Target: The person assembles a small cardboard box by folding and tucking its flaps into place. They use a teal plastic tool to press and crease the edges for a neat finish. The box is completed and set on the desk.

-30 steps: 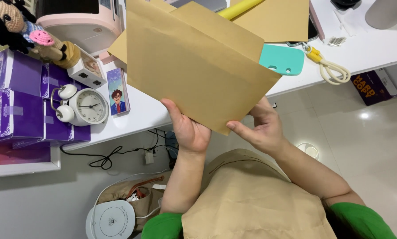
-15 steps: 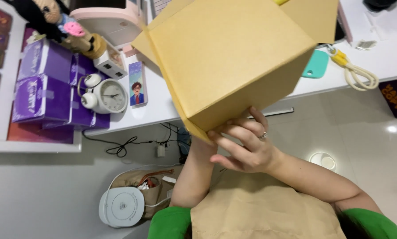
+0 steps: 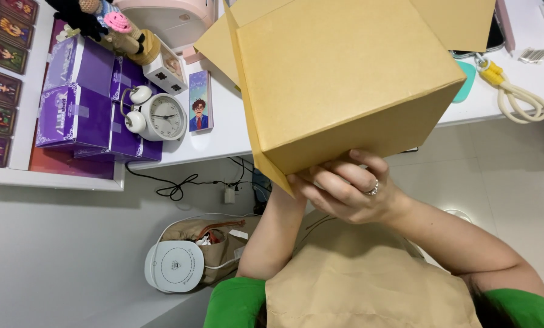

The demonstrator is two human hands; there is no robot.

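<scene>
Box: you hold a brown cardboard box [image 3: 345, 79] up in front of you, above the edge of the white desk [image 3: 223, 136]. It is squared out into a block, its flaps spread at the top of the view.
Change since a second ago: back then the cardboard was a flat folded sheet pinched at its lower corner; half a second ago it had already opened into a box, and now it fills even more of the view and sits closer to the camera.
Right hand: your right hand [image 3: 351, 188] is cupped under the box's lower edge, fingers [image 3: 336, 182] curled and pressing against the cardboard, a ring on one of them. It is closed around that edge, gripping the box.
Left hand: your left forearm rises to the box's lower corner, but the hand itself is hidden behind the right hand and the cardboard; you cannot tell from this view whether it is open or closed.
Change in the hands: a second ago both hands showed side by side on the sheet; now the right covers the left.
Desk, left side: a white alarm clock [image 3: 163, 115], purple boxes [image 3: 78, 97], and a small portrait card [image 3: 200, 109] stand as before.
Desk, right side: a yellow and cream cord [image 3: 515, 97] lies near the desk edge.
Floor: a round white device [image 3: 173, 266] rests against a tan bag [image 3: 211, 243] below the desk.
</scene>
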